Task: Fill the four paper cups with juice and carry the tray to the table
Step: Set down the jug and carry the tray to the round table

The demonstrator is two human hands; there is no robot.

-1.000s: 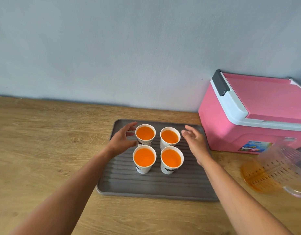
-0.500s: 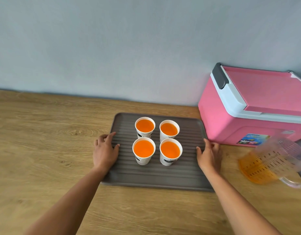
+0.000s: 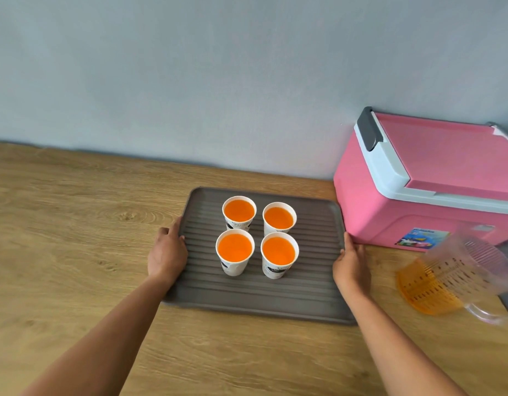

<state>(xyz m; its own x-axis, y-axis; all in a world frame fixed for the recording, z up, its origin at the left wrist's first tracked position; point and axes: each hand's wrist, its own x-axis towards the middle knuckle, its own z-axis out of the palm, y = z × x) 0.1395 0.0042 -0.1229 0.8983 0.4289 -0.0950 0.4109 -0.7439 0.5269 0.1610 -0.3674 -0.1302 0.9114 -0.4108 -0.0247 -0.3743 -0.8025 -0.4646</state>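
Note:
A grey ribbed tray (image 3: 255, 298) lies on the wooden counter. Several white paper cups (image 3: 235, 251) full of orange juice stand close together in a square on its middle. My left hand (image 3: 167, 254) grips the tray's left rim, thumb on top and fingers under the edge. My right hand (image 3: 351, 262) grips the right rim the same way. Whether the tray is off the counter cannot be told.
A pink cooler (image 3: 424, 190) with a white lid band stands against the wall right of the tray, close to my right hand. A clear jug (image 3: 453, 278) with a little orange juice lies tilted at the right edge. Bare wooden counter (image 3: 75, 238) stretches left.
Both hands left the cups, dropped to the tray's side rims and closed on them. In the last half second they barely shifted.

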